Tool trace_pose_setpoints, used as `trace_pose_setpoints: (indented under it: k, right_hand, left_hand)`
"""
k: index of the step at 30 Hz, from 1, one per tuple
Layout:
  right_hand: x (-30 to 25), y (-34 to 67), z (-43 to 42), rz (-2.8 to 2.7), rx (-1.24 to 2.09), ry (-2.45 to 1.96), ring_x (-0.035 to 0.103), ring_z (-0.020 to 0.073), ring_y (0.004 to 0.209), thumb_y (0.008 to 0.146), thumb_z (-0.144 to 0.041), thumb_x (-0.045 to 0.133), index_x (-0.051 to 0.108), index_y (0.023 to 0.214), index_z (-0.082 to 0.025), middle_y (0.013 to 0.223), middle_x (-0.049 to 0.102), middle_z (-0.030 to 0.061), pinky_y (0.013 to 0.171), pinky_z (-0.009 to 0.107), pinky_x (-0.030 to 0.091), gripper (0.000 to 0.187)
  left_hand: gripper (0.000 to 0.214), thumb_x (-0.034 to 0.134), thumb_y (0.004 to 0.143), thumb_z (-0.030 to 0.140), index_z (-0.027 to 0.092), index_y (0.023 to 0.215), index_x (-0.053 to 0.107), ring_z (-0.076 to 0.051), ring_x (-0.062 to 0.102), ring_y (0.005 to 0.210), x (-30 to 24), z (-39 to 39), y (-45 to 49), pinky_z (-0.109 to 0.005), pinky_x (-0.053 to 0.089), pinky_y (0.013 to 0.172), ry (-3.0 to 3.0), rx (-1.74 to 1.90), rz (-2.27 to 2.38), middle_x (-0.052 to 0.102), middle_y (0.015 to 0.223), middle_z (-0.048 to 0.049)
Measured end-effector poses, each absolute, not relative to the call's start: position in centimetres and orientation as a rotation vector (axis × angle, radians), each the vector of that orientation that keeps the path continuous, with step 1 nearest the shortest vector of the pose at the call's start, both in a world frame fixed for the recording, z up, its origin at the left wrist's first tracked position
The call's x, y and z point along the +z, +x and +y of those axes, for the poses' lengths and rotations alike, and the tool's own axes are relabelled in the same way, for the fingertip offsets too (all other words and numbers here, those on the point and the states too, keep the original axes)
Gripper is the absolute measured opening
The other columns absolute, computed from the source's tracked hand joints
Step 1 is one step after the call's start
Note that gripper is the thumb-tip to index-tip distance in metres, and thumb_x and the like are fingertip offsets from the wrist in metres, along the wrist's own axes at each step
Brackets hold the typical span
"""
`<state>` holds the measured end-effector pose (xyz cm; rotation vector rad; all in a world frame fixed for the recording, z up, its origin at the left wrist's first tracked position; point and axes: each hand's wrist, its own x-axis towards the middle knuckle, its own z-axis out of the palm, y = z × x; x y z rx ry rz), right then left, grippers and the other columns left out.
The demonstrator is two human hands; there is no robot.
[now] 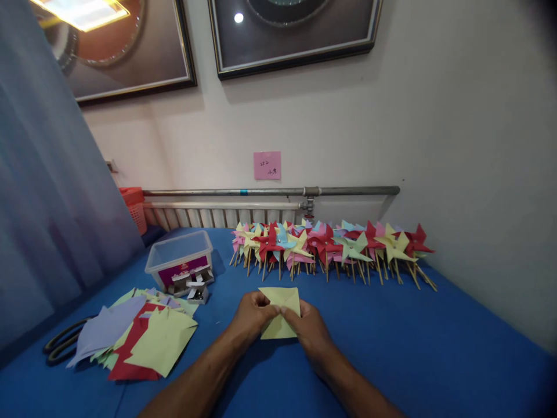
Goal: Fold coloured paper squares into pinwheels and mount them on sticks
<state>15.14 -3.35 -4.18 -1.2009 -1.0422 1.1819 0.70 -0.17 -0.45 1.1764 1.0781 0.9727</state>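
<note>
A square sheet of pale yellow paper (281, 297) is held up a little above the blue table. My left hand (253, 316) grips its left edge, thumb on the near face and fingers behind. On the opposite edge my right hand (310, 328) pinches the same sheet, and both thumb tips meet near its middle. The fingers behind the paper are mostly hidden. To the left lies a loose pile of cut paper squares, with a yellow square (165, 339), a red one (130, 354) and a lilac one (108, 325) on top.
Many paper pinwheels on sticks (326, 247) stand bunched along the back. At the back left is a clear plastic box (178, 255), with small open boxes (198, 293) before it. Black-handled scissors (65, 342) lie partly under the paper pile. A radiator (217, 216) lines the wall.
</note>
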Motion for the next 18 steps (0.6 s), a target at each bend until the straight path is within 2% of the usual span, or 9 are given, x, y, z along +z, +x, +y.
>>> trace_pose_setpoints:
  k: [8, 14, 18]
  right_hand:
    - [-3.9, 15.1, -3.6, -1.050, 1.215, -1.161, 0.075, 0.0288, 0.082, 0.073, -0.048, 0.079, 0.076, 0.104, -0.018, 0.086, 0.080, 0.0078, 0.065, 0.033, 0.055, 0.044]
    - [-3.7, 14.8, -3.6, -0.907, 1.311, -1.011, 0.075, 0.0277, 0.079, 0.076, -0.064, 0.075, 0.074, 0.106, -0.018, 0.085, 0.080, 0.0083, 0.067, 0.035, 0.056, 0.055]
    - [-2.8, 15.0, -3.8, -0.831, 1.355, -0.940, 0.075, 0.0279, 0.078, 0.078, -0.070, 0.070, 0.074, 0.103, -0.018, 0.082, 0.079, 0.0086, 0.070, 0.037, 0.057, 0.058]
  left_hand:
    - [0.024, 0.078, 0.053, 0.025, 0.018, 0.057, 0.056, -0.012, 0.050, 0.045, -1.0, 0.1, 1.0, -0.025, 0.037, 0.047, 1.184, 0.964, 1.160, 0.058, 0.049, 0.0015]
    - [0.020, 0.073, 0.053, 0.029, 0.016, 0.060, 0.060, -0.014, 0.053, 0.047, -0.9, 0.1, 0.6, -0.027, 0.039, 0.049, 1.156, 0.923, 1.110, 0.063, 0.055, -0.0035]
    - [0.019, 0.071, 0.053, 0.029, 0.016, 0.061, 0.060, -0.014, 0.053, 0.046, -1.2, 0.2, 0.5, -0.026, 0.039, 0.049, 1.175, 0.917, 1.102, 0.063, 0.055, -0.0025]
